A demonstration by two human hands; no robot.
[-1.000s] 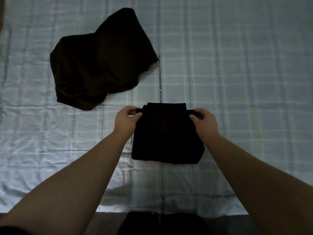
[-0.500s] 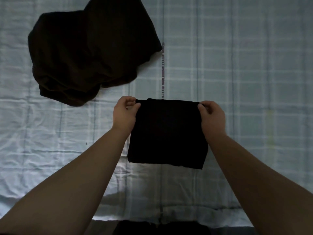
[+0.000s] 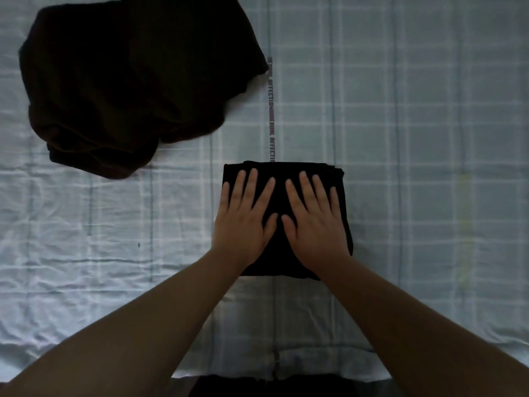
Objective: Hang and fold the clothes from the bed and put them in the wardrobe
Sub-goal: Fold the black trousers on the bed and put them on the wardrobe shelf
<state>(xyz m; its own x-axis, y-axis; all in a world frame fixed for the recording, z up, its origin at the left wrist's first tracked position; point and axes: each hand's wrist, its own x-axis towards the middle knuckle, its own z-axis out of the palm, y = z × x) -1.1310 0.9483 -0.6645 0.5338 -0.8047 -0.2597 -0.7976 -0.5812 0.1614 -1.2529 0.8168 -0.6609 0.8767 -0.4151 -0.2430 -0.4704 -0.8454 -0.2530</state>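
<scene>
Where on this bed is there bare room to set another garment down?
The widest bare patch of the checked sheet lies right of the folded black garment, which both the left hand and right hand press flat. A narrower strip runs left of it. The far left is crowded by the crumpled dark pile.

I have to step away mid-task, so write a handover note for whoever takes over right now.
Left hand and right hand: both flat, fingers straight, pressing on the folded black garment.
The garment lies on the checked bedsheet, near the bed's front edge.
A dark unfolded pile of clothing lies at the far left.
Done: one garment folded.
Left: fold or hang the pile, then put everything in the wardrobe, which is not in view.
</scene>
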